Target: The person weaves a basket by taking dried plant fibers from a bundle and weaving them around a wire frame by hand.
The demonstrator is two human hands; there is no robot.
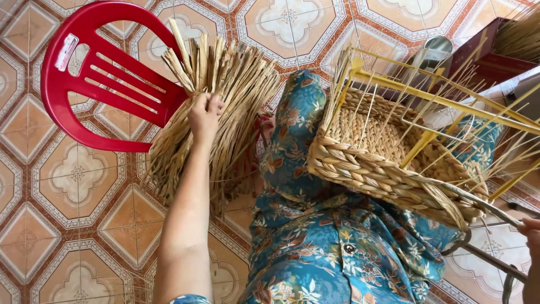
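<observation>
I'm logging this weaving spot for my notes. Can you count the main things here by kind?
Red plastic chair: 1
Bundle of dried straw strands, gripped by the left hand: 1
Half-woven basket on a yellow frame: 1
Hands in view, counting the right hand at the edge: 2
Total: 5

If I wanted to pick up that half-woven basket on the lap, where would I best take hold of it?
Probably by the thick braided rim on the near edge of the basket, coming from the person's side. That edge is finished and firm, while thin loose stakes stick out on the far side around the yellow frame and might bend or snap.
</observation>
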